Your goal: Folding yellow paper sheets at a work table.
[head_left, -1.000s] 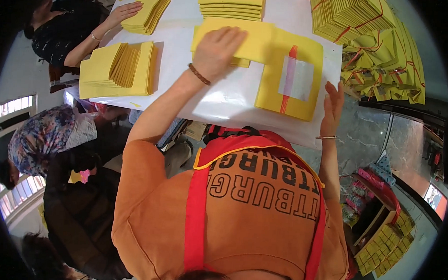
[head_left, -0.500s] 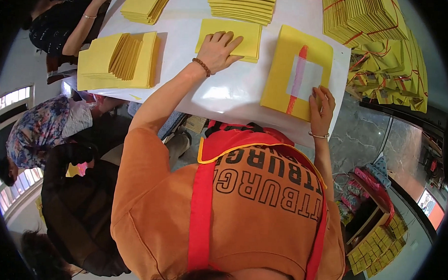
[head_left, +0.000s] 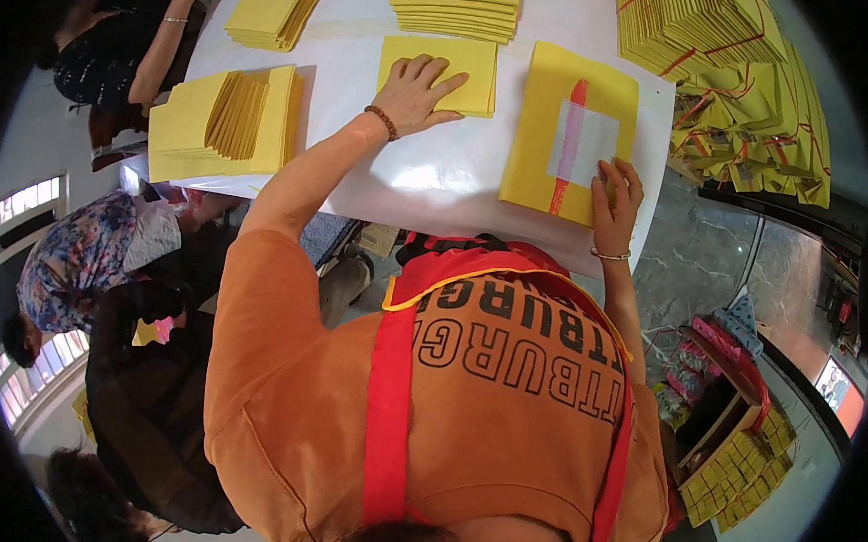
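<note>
Both hands are resting apart over the white table [head_left: 351,177]. Nearer, the right hand [head_left: 616,203] is laying loosely bent fingers at the right edge of a yellow packet [head_left: 537,117]; whether it is pinching that edge, I cannot tell. The yellow packet is lying near the table's front right corner, with a red strip [head_left: 578,93] and a whitish panel [head_left: 603,134] crossing its middle. A careless pull could be sending it over the edge, as the glossy surface is probably offering little grip. Farther off, the left hand [head_left: 416,94] is lying palm down, fingers spread, grasping nothing, on a thin yellow stack [head_left: 475,67]. Its layers are sitting slightly offset at the right, so dragging could be skewing them further. Out to the left, folded yellow pieces [head_left: 234,116] are bunching together; a sideways bump might be scattering them. Beyond, a taller yellow pile [head_left: 454,14] is standing close enough for an overlong push to be disturbing it.
</note>
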The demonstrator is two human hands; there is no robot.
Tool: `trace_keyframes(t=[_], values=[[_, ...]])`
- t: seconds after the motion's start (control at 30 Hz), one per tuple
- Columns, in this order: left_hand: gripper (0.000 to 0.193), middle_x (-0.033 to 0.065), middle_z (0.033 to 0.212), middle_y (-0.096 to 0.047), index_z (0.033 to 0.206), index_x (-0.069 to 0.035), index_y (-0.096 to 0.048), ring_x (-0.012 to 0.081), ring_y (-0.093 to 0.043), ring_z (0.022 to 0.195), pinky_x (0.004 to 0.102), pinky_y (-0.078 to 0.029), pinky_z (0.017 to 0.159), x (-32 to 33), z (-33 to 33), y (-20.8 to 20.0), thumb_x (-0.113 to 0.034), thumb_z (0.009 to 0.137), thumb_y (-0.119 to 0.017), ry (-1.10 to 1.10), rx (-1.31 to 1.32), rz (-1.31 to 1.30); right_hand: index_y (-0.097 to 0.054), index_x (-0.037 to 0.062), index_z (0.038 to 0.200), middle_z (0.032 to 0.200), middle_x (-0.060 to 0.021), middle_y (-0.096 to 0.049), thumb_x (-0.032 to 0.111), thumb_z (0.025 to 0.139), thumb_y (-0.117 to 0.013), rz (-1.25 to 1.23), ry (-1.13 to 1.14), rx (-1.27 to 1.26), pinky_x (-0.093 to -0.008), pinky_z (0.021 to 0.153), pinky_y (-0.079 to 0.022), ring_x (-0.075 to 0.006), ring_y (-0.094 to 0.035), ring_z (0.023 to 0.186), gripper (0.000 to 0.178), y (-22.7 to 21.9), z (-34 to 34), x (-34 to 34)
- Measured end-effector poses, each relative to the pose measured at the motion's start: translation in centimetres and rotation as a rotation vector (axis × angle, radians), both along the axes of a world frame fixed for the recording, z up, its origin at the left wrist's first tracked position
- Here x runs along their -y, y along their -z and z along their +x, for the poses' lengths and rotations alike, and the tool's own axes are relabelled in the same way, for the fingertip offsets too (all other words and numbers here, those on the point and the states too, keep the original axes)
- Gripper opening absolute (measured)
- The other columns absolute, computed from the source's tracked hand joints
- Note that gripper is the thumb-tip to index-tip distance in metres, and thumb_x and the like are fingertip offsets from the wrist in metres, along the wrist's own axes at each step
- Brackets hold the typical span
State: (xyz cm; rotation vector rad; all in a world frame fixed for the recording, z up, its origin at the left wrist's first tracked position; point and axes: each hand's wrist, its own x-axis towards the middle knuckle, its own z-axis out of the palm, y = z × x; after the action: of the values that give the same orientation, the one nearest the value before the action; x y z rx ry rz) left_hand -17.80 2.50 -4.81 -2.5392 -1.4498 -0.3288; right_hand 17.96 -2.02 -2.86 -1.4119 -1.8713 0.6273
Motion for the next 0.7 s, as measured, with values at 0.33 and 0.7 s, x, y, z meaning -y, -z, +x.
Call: trace_keyframes(t=[0.33, 0.7], values=[[0.047, 0.0096, 0.117, -0.048, 0.122, -0.017, -0.047, 0.0274, -0.043, 0.108, 0.0426, -0.035, 0.086, 0.0, 0.5, -2.1, -0.047, 0.085, -0.048, -0.049, -0.018, -0.201, -0.062, 0.0112, 0.102, 0.116, -0.0060, -0.053, 0.014, 0.075, -0.065, 0.243, -0.102, 0.112, -0.0392, 0.097, -0.030, -0.0279, -0.040, 0.117, 0.027, -1.3, 1.7, -0.7], [0.036, 0.0106, 0.104, -0.055, 0.104, -0.010, -0.059, 0.0259, -0.051, 0.095, 0.0391, -0.042, 0.075, 2.3, 10.3, -5.9, -0.028, 0.073, -0.064, 0.169, 0.462, -0.150, -0.063, 0.0107, 0.096, 0.111, -0.0054, -0.056, 0.014, 0.070, -0.069, 0.171, -0.250, 0.071, -0.0397, 0.097, -0.033, -0.0311, -0.042, 0.114, 0.027, -0.7, 2.2, -1.2]])
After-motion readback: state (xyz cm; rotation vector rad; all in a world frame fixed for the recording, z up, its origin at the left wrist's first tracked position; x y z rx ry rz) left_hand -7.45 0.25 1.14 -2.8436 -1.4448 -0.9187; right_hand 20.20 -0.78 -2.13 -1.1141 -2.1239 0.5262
